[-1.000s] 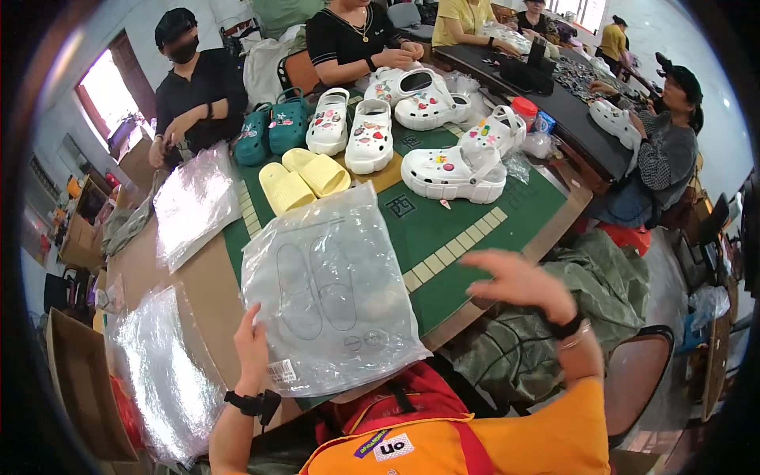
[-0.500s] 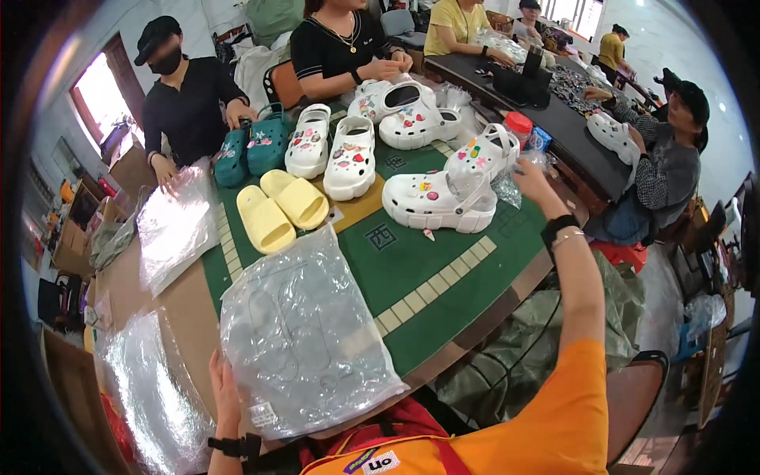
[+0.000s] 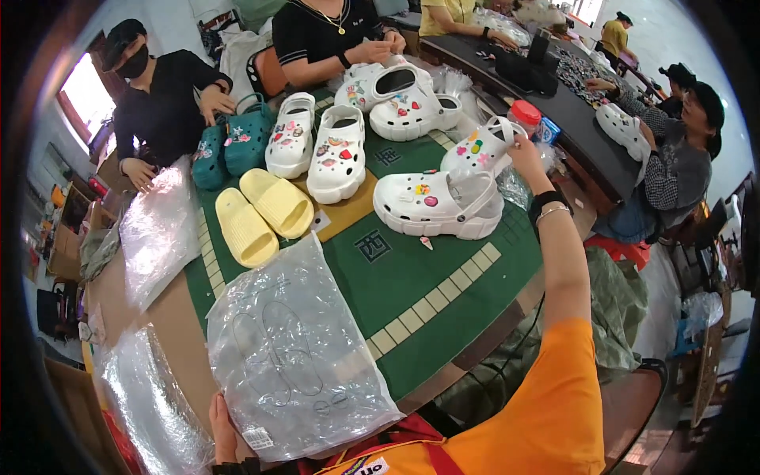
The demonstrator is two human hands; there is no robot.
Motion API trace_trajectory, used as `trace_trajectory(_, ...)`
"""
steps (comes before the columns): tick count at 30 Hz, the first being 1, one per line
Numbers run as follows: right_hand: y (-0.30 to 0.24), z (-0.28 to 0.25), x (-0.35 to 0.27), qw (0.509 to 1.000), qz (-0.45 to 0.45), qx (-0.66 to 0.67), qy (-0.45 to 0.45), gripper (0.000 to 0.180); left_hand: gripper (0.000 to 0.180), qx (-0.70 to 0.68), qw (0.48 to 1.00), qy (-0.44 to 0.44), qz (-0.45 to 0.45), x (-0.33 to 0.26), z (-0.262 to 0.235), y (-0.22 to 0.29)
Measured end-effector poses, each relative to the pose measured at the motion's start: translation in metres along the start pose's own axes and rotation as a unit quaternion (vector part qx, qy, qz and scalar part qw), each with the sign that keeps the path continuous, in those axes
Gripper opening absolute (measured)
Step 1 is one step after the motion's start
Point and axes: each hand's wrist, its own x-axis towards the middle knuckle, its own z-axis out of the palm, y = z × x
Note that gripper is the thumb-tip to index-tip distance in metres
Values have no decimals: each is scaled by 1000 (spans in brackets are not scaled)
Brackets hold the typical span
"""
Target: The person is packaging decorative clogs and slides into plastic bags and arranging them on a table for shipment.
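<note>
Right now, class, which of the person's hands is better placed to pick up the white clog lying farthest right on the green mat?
The right hand: it already touches that white clog. The left hand grips the clear plastic bag near the body.

You're in a small packing workshop for footwear, not a home. Green-topped table (image 3: 412, 285) carries rows of white clogs (image 3: 438, 204) with charms, yellow slides (image 3: 261, 215) and teal clogs (image 3: 233, 142); clear plastic bags (image 3: 297, 360) are stacked at your end. Other people sit round it and at a dark table (image 3: 554, 103) behind, handling the same goods.
</note>
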Motion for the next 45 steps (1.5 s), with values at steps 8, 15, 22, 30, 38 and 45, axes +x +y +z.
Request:
trace_trajectory(8, -46, -8, -8, 996, -16, 91, 12, 20, 27, -2, 1000, -21, -22, 6, 5, 9)
trace_trajectory(15, -97, 13, -40, 972, -67, 168, -148, 18, 28, 10, 1000, -8, -28, 6, -1, 2)
trace_trajectory(22, -81, -16, -51, 939, 11, 123, -322, 41, 27, -15, 999, -18, -22, 10, -2, -1)
trace_trajectory(30, -90, -9, -64, 947, -79, 13, -310, 58, 28, -53, 998, 9, -27, 5, -1, 7)
trace_trajectory(38, -166, -1, -113, 938, -17, -69, -338, 39, 28, 41, 997, -49, -41, 10, -13, 19)
trace_trajectory(45, -172, -42, -209, 930, -80, -27, -357, 37, 48, 76, 975, -68, 199, 92, 36, 146)
